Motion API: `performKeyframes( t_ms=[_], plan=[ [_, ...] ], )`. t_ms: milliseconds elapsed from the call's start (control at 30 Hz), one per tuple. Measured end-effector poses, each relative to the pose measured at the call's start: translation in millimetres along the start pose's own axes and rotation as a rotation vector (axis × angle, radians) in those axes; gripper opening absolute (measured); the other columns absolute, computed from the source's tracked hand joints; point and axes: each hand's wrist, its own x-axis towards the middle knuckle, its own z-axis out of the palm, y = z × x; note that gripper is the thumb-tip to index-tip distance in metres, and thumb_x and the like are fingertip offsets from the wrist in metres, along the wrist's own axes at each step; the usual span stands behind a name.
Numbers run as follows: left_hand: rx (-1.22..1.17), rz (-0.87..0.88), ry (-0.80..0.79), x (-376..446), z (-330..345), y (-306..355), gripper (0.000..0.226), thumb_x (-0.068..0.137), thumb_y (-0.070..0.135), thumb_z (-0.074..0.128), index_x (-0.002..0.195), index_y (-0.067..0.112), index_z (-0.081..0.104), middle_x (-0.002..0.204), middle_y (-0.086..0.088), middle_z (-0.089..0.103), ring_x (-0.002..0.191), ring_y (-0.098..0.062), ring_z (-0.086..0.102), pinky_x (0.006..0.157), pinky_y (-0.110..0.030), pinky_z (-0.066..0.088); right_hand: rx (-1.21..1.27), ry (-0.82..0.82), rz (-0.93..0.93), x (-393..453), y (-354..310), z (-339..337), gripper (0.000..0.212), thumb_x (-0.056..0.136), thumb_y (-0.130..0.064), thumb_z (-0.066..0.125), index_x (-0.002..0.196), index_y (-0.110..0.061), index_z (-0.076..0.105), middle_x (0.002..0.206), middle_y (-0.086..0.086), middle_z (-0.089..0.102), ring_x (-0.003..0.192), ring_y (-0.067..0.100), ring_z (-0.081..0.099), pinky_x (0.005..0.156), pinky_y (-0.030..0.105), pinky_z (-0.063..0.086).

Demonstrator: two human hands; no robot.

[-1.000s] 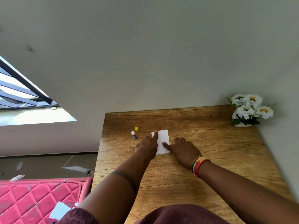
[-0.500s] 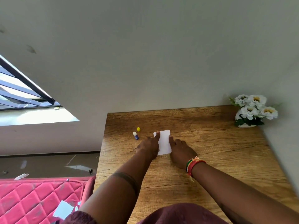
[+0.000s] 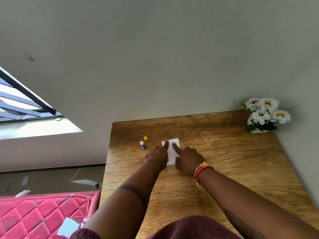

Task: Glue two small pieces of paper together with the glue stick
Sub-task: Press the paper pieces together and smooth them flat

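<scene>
Just above the middle of the frame we press the white paper flat on the wooden table. Our left hand lays an extended forefinger along its left edge; our right hand points a forefinger onto its upper middle (other fingers curled, nothing gripped). Left of the paper stand the uncapped glue stick and its yellow cap, slightly apart.
</scene>
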Motion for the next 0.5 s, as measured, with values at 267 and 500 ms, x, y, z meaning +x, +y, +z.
performKeyframes(
  t_ms=[267,500],
  plan=[
    [-0.002,-0.001,-0.008,3,2,-1,0.103,0.095,0.018,0.070,0.163,0.032,-0.005,0.138,-0.020,0.053,0.120,-0.036,0.060,0.093,-0.052,0.056,0.069,-0.049,0.043,15,3,-2,0.082,0.093,-0.051,0.038,0.156,-0.042,-0.015,0.123,0.019,0.062,0.101,0.035,0.062,0.080,0.040,0.051],
    [0.019,-0.007,0.001,4,4,-1,0.106,0.093,0.015,0.072,0.163,0.032,-0.006,0.137,-0.020,0.054,0.118,-0.036,0.061,0.091,-0.051,0.058,0.098,-0.045,0.115,20,2,-3,0.090,0.093,-0.050,0.043,0.158,-0.027,-0.015,0.116,0.018,0.066,0.096,0.033,0.065,0.072,0.035,0.048]
  ],
)
